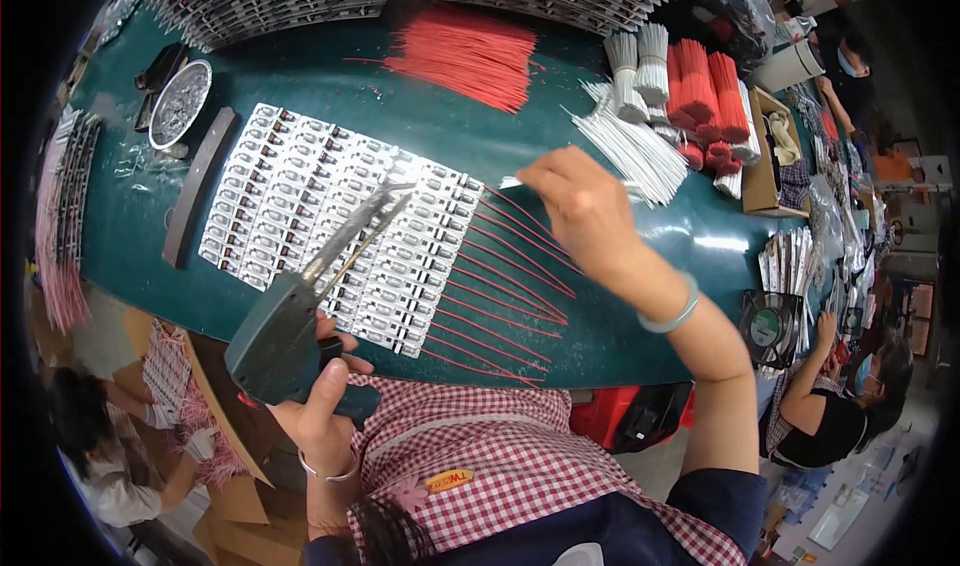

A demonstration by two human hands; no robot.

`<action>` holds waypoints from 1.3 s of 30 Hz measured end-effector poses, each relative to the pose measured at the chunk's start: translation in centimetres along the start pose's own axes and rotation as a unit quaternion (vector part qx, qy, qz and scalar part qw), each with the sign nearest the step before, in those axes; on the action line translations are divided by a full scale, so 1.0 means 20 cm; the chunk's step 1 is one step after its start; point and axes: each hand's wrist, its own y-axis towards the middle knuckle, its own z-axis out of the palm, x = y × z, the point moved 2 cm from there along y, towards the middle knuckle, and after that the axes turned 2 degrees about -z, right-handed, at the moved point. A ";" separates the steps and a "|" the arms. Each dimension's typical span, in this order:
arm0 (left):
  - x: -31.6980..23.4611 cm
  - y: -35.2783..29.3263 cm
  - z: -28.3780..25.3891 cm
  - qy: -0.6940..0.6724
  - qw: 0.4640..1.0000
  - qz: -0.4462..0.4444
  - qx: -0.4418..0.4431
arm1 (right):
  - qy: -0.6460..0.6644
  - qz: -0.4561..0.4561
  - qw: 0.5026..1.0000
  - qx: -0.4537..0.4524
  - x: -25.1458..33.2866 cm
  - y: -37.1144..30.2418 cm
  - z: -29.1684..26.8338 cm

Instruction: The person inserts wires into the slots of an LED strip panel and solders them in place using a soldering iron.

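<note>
gun tool (272, 338): dark green, up-left of left hand (325, 386); slanted, I guess so its tip clears the fingers;
left hand: wrapped round it;
panel (318, 194): above left hand, flat probably for easy reach; white, with rows of little silvery parts;
red wires (515, 284): skinny, fanned below right hand (580, 206);
right hand: pinching something pale (511, 182), can't tell what

Bright light leaves white glare on the green tabletop (622, 341), and fisheye distortion bends the dark-rimmed edges.
</note>
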 end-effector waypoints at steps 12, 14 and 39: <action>0.09 -0.04 0.09 0.271 0.958 0.038 0.081 | 0.038 0.006 0.997 -0.073 0.12 -0.10 0.18; 0.09 -0.02 0.14 0.302 0.945 0.090 0.087 | 0.031 -0.009 0.997 -0.075 0.12 -0.11 0.19; 0.10 0.01 0.27 0.337 0.931 0.079 0.114 | 0.000 -0.032 0.998 -0.052 0.12 -0.12 0.17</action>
